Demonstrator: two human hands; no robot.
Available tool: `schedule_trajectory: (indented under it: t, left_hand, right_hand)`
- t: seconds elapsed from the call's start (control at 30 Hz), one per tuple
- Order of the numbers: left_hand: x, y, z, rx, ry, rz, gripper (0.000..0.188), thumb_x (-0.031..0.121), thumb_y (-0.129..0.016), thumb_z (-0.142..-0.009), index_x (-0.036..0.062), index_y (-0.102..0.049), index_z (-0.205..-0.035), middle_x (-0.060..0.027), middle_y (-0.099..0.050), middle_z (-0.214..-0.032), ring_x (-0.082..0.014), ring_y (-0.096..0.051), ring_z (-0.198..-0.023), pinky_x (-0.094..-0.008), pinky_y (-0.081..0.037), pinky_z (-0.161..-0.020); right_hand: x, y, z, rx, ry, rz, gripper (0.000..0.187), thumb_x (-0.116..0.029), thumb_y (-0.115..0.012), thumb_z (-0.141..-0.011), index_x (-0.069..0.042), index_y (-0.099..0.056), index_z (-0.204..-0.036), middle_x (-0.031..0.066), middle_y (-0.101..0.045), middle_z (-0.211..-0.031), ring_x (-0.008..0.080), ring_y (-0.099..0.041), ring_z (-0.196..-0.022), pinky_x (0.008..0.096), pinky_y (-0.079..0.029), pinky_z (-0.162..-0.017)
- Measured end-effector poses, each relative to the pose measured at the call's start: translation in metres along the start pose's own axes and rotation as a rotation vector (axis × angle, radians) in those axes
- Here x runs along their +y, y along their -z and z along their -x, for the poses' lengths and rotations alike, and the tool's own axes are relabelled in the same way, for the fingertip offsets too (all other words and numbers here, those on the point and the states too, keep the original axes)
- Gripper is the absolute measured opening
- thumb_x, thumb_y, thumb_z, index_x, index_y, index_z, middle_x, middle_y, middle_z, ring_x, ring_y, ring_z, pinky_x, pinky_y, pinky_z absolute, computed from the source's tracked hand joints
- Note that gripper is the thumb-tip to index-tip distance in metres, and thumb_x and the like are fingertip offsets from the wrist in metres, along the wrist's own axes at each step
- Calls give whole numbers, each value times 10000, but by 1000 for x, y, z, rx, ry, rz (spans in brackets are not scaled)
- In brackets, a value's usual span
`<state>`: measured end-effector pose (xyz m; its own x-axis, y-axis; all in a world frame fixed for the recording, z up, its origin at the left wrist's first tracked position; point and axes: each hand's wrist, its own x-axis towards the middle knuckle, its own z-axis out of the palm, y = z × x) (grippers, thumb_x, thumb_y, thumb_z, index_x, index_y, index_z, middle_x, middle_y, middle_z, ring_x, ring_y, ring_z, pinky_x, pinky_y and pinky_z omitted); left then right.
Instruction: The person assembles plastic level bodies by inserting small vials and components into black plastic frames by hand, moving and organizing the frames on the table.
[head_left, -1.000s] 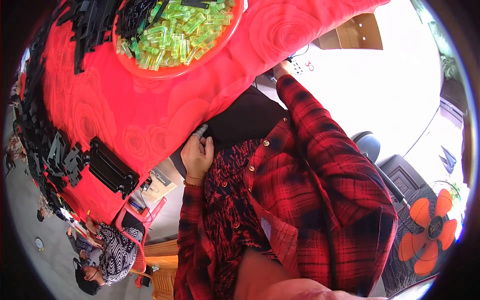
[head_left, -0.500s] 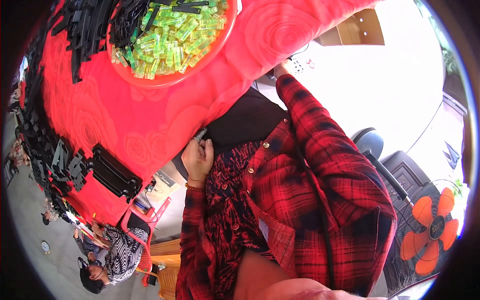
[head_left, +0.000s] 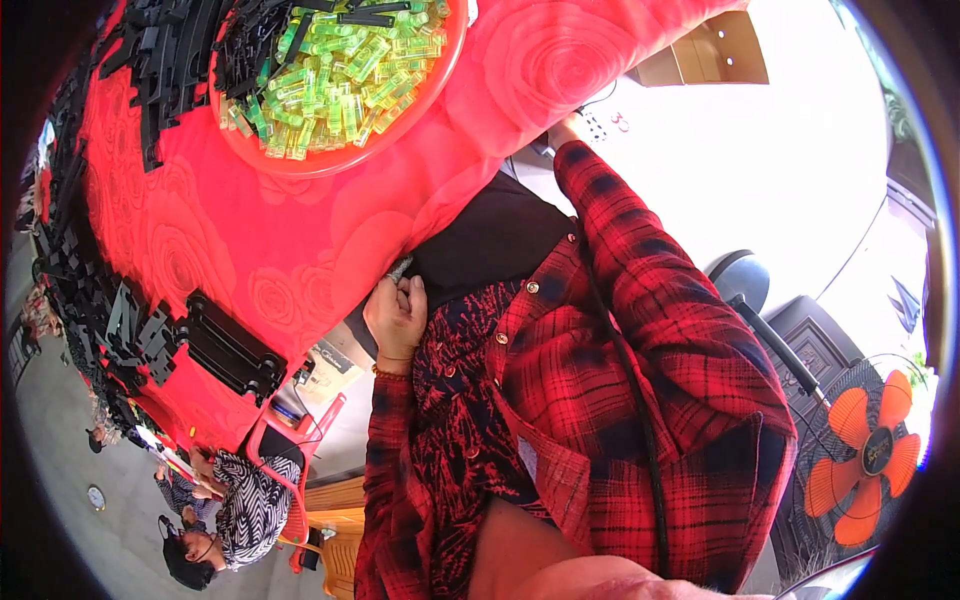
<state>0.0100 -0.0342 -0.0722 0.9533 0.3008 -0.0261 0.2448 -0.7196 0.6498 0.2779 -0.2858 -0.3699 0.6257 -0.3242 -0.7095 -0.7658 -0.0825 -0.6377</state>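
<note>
My left hand (head_left: 393, 312) is closed at the near edge of the red tablecloth (head_left: 350, 225), in front of my body. A small greyish thing (head_left: 400, 268) pokes out above its curled fingers, too small to name. A beaded bracelet (head_left: 392, 369) circles that wrist. Stretched away past the black cloth (head_left: 495, 240) on my lap, my right hand (head_left: 566, 130) is partly covered by the table's edge, beside a dark object. Its fingers are hidden. On the table stands an orange-red basin (head_left: 370, 150) holding many green-yellow vial-like pieces (head_left: 345, 85) and black strips (head_left: 255, 50).
Black plastic parts (head_left: 165, 80) are heaped along the table's left side, near a black tray-like piece (head_left: 230, 345). A cardboard box (head_left: 705, 50) lies beyond my right hand. An orange-bladed fan (head_left: 870, 455) stands at right. Another person (head_left: 245, 505) sits at lower left by a red chair (head_left: 300, 430).
The view has shifted very slightly. My left hand keeps its place and grip; my right hand has barely moved.
</note>
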Motion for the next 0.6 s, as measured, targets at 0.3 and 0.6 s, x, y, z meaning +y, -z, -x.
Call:
schedule_trajectory:
  t: [0.3, 0.6]
  left_hand:
    - [-2, -1, -1, 8, -27, -14, 277, 97, -751, -847, 42, -506, -731, -71, -464, -555, -245, -468, -458, -385, -385, -471]
    - [-6, -3, 1, 47, -45, -7, 257, 80, -758, -851, 24, -525, -758, -25, -426, -560, -116, -370, -486, -282, -363, -483]
  right_hand:
    - [-3, -12, -13, -7, 14, -22, 635, -308, -851, -758, 143, -599, -1128, 192, -669, -1013, 263, -631, -909, 411, -506, -805]
    - [30, 22, 19, -19, 26, -40, 652, -304, -856, -753, 151, -585, -1133, 197, -662, -1027, 268, -624, -926, 413, -501, -824]
